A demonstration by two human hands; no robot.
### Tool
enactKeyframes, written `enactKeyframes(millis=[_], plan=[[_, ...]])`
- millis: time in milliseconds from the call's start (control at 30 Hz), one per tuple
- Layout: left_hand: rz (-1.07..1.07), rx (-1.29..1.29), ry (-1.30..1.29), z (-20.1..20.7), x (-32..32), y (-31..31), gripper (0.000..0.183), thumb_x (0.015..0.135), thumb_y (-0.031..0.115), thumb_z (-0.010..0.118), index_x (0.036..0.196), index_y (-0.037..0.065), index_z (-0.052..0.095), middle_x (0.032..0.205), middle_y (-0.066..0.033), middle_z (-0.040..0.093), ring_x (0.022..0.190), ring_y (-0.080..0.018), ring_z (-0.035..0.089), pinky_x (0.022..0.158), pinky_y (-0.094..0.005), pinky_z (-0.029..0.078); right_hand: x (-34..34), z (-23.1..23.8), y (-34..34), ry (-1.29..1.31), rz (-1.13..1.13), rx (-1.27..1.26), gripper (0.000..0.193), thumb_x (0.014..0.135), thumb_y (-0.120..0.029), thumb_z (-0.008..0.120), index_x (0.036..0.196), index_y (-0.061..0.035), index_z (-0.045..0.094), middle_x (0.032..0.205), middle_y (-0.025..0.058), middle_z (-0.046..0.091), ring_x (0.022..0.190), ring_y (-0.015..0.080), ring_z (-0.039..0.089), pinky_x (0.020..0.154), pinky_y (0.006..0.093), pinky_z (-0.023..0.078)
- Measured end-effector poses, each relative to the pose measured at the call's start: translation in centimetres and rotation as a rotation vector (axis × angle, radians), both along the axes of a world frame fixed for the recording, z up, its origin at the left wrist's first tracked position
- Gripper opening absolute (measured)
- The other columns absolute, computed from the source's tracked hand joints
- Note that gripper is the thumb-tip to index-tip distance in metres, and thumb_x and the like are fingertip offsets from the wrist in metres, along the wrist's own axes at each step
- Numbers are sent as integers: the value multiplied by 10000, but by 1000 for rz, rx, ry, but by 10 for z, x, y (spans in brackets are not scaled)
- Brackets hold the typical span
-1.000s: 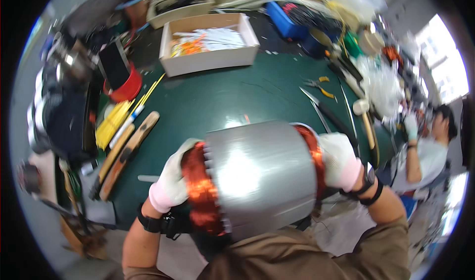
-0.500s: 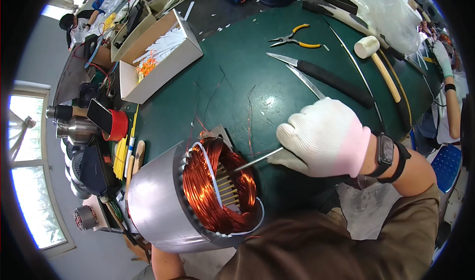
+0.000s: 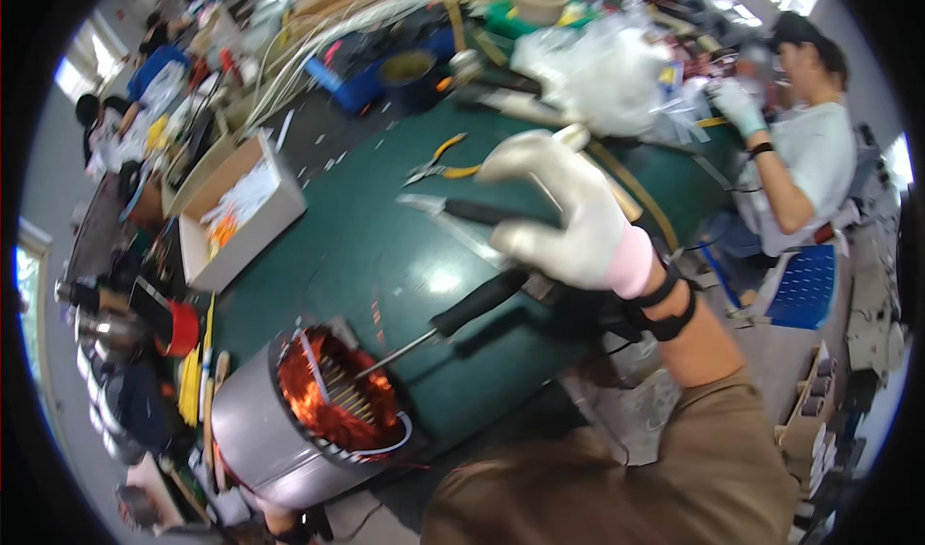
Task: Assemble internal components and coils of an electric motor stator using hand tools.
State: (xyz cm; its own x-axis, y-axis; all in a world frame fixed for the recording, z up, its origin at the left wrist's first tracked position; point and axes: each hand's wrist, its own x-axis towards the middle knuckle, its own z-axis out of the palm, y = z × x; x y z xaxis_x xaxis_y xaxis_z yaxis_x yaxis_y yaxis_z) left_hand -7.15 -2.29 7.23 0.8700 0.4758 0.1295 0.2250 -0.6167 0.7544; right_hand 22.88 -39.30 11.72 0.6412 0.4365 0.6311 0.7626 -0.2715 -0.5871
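A grey metal motor stator (image 3: 275, 429) lies on its side at the lower left, with copper windings (image 3: 313, 400) bulging from its open end. A tool with a black handle (image 3: 479, 301) and a thin metal shaft leans out of the slots inside the windings, with no hand on it. My right hand (image 3: 568, 212), in a white glove, hovers above the table with thumb and fingers spread. Just behind it is a mallet with a wooden handle (image 3: 621, 196), partly covered by the hand. My left forearm shows below the stator; the left hand's fingers are hidden.
On the green table (image 3: 337, 246) lie yellow-handled pliers (image 3: 443, 167) and a black-handled knife (image 3: 472, 211). A box of white strips (image 3: 260, 241) stands left. Plastic bags (image 3: 597, 78) lie at the back. A co-worker (image 3: 805, 150) sits at the right; a blue seat (image 3: 803, 285) is nearby.
My right hand has let go of the tool in the stator and moved up toward the mallet, fingers opening. The view has swung right, bringing the co-worker into sight.
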Motion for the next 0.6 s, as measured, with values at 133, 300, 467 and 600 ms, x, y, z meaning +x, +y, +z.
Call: enactKeyframes(millis=[133, 300, 467, 600], plan=[[0, -34, -122, -10, 13, -19, 538, 1002, 162, 552, 1479, -78, 485, 1449, -253, 588, 1335, -377, 565, 1148, -400, 394, 61, -48, -96, 612, 23, 981, 169, 966, -215, 629, 1051, -70, 640, 961, 50, 646, 907, 195, 616, 848, 366, 492], [107, -16, -229, -22, 0, -12, 528, 1032, 189, 546, 1482, -79, 486, 1458, -260, 586, 1343, -388, 561, 1151, -400, 389, 95, -69, -139, 580, -140, 1099, 200, 967, -237, 589, 793, -168, 516, 693, -12, 467, 615, 154, 466, 602, 306, 409], [261, 101, -125, -42, -31, -8, 569, 1035, 182, 578, 1507, -104, 442, 1501, -305, 527, 1391, -398, 519, 1181, -411, 360, 89, -19, -67, 461, -352, 1057, 257, 930, -246, 647, 722, -184, 509, 614, -63, 438, 500, 86, 399, 458, 258, 324], [328, 124, -182, -68, -41, 8, 535, 1002, 159, 648, 1451, -102, 517, 1431, -292, 592, 1314, -398, 586, 1135, -419, 435, 118, 10, -103, 413, -241, 936, 291, 935, -202, 614, 672, -147, 503, 583, -28, 458, 489, 103, 425, 489, 287, 370]])
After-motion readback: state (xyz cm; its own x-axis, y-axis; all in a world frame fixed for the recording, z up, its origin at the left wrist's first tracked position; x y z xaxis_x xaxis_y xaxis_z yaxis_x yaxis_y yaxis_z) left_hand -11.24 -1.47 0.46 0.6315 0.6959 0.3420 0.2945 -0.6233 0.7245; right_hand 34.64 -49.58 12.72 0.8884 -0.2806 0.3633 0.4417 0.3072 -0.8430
